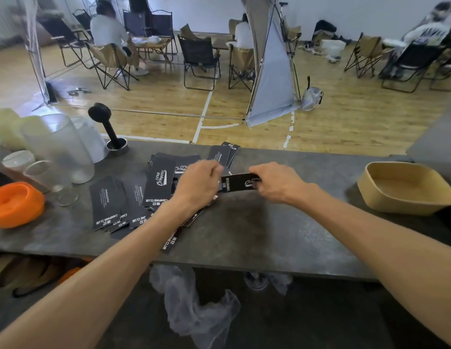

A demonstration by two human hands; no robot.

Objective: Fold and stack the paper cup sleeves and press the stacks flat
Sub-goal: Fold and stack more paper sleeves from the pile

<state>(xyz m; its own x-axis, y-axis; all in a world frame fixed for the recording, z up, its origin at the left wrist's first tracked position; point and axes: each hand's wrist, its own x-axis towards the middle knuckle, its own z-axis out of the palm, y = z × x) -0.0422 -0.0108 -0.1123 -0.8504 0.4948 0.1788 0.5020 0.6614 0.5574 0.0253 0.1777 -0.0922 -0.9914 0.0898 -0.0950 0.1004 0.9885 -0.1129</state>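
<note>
Hands hold one black sleeve (240, 182): left hand (198, 183) and right hand (277, 182) each clamp an end. Left of it, loose sleeves (133, 197) lie messy on the bench (269, 235); most work seems left.

Left hand (198, 183) and right hand (276, 181) are pinching opposite ends of one black sleeve (238, 182) above the grey counter (257, 235); loose sleeves (133, 197) are lying spread at left, tan tray (405, 187) sitting at right.

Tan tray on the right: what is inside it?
The tan tray shows only its bare floor; nothing visible inside. Its near wall hides the strip of floor just behind it.
</note>
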